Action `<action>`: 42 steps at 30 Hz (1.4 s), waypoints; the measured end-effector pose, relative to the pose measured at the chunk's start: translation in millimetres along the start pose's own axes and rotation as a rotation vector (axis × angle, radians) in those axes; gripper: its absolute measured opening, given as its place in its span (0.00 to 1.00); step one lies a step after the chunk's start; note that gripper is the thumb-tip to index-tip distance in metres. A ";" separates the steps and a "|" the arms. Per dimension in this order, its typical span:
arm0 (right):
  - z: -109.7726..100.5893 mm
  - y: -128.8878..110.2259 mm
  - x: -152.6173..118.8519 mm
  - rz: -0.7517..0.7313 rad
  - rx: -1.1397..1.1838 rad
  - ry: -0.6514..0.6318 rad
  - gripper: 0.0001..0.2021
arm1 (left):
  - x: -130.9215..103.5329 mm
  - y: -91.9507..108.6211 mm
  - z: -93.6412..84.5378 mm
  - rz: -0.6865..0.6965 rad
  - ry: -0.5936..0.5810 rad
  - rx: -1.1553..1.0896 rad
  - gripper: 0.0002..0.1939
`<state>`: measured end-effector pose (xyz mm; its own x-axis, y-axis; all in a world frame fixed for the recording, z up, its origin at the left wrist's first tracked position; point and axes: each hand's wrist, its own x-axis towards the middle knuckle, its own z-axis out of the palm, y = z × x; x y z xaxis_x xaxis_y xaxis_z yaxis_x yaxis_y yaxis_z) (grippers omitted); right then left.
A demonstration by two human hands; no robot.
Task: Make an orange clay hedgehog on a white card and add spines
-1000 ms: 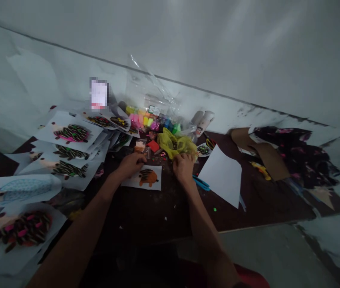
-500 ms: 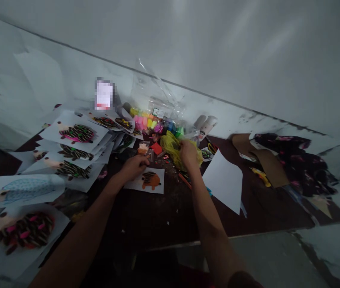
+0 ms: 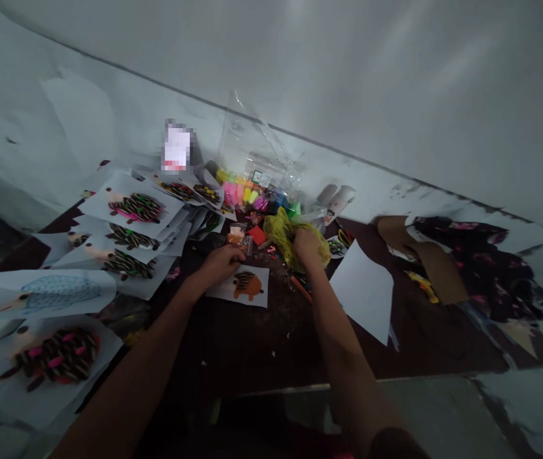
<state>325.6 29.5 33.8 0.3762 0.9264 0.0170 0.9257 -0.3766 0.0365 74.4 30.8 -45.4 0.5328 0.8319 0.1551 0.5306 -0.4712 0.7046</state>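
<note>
My right hand [image 3: 306, 247] reaches into the crumpled yellow plastic bag [image 3: 278, 237], its fingertips hidden by the bag. Just above a small white card [image 3: 260, 298] is my left hand [image 3: 226, 260], its fingers drawn together; whatever they hold, if anything, is too small to make out. The card bears an orange clay hedgehog [image 3: 247, 285] with dark seed-like spines. Beyond my left hand lie a small clear packet [image 3: 237, 236] and a red block [image 3: 256, 236].
Hedgehog pictures [image 3: 134, 207] are stacked at the left. A clear bag of coloured clay [image 3: 252, 191] stands by the wall. At the right lie a white sheet [image 3: 364, 290], a yellow cutter [image 3: 423, 287], brown cardboard [image 3: 436, 271] and dark floral cloth [image 3: 482, 261].
The whole view has shifted, so things appear slightly farther right. My right hand sits a little deeper in the yellow bag. The left hand stays by the card.
</note>
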 end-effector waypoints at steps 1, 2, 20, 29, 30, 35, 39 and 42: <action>-1.8 0.8 0.7 -0.005 0.006 0.005 0.18 | 0.0 0.2 -0.2 0.002 0.000 -0.004 0.14; -3.6 2.0 0.7 -0.013 0.013 0.014 0.19 | 0.1 0.5 -0.5 0.001 -0.001 -0.006 0.14; 10.5 -4.9 -41.2 -0.193 0.910 -0.015 0.10 | 0.2 3.4 -5.5 -0.035 -0.052 -0.006 0.14; 28.8 -35.1 -69.5 -0.356 0.416 -0.063 0.10 | -1.1 9.6 -9.8 -0.048 -0.068 0.001 0.14; 26.7 -37.6 -70.2 -0.355 0.365 -0.064 0.10 | -1.0 9.4 -9.7 -0.045 -0.066 0.003 0.14; 19.0 -44.9 -69.2 -0.297 0.251 -0.092 0.13 | -0.6 8.4 -8.6 -0.023 -0.053 0.004 0.15; 15.6 -45.9 -65.4 -0.258 0.190 -0.092 0.16 | -0.6 10.4 -9.5 -0.025 -0.056 0.003 0.14; 13.4 -46.4 -65.5 -0.265 0.171 -0.092 0.18 | -0.3 11.7 -9.3 -0.030 -0.052 0.006 0.14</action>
<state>258.5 -13.6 17.6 0.1162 0.9913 -0.0616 0.9823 -0.1238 -0.1405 74.2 27.7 -30.8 0.5503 0.8292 0.0976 0.5505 -0.4482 0.7043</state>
